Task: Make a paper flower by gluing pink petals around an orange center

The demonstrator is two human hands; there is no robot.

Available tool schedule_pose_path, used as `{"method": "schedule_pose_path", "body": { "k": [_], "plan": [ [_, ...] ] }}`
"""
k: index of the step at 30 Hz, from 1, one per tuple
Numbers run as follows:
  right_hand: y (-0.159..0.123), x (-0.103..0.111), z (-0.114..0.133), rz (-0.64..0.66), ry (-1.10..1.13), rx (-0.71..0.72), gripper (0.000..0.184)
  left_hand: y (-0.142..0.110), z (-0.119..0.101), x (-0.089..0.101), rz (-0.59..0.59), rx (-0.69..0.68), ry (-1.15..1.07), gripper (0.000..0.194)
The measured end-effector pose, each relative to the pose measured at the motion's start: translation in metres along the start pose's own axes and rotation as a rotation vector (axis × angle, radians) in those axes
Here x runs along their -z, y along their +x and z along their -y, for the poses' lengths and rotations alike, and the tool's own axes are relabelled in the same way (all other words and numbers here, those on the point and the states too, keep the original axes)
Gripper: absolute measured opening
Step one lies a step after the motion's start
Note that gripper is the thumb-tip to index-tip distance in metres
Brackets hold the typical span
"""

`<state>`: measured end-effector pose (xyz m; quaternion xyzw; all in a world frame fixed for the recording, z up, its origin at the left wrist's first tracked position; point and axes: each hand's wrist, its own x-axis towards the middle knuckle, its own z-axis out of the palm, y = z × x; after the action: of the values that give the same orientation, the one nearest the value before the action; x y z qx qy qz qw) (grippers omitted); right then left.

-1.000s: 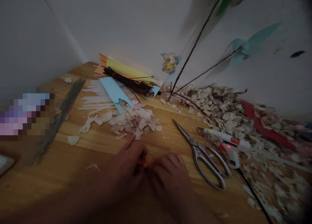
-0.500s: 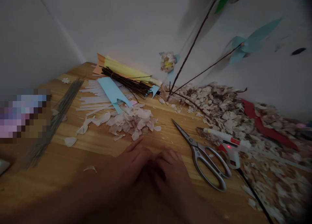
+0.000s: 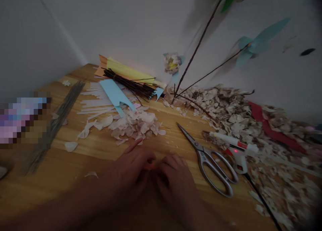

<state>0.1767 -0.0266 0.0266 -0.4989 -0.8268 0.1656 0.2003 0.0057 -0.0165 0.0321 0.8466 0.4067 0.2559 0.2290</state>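
A: Hands first. What was noted?

B: Left hand [image 3: 133,170] and right hand [image 3: 174,174] close together, low and central over the wooden table [image 3: 67,167]. Fingers of both curled inward; left index stretched out toward the pile of pale petals [image 3: 138,123].

A: Anything gripped?

B: A small orange piece [image 3: 150,166] showed in the gap between the hands, at the left fingers. Mostly hidden; could not tell which hand gripped it, or how firmly.

A: Nearby?

B: Petal pile just beyond the left hand. To the right of the right hand, scissors [image 3: 198,150], blades together, tips pointing away. Next to them a white glue gun [image 3: 240,151], red light lit.

A: Farther out?

B: Grey wires [image 3: 60,118] in a bundle at left. Past the petals, light blue paper [image 3: 112,93] over white strips [image 3: 93,105], then dark twigs [image 3: 125,81] in front of a yellow roll [image 3: 130,69]. Heaped dry petals [image 3: 233,112] at right, a red strip [image 3: 275,132] on them.
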Motion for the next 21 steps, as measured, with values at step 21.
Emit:
{"method": "schedule_pose_path", "body": {
  "k": [21],
  "plan": [
    [-0.002, -0.008, 0.004, -0.221, -0.162, 0.119, 0.013, 0.004, -0.002, -0.009, 0.021, 0.102, 0.080, 0.017]
  ]
}}
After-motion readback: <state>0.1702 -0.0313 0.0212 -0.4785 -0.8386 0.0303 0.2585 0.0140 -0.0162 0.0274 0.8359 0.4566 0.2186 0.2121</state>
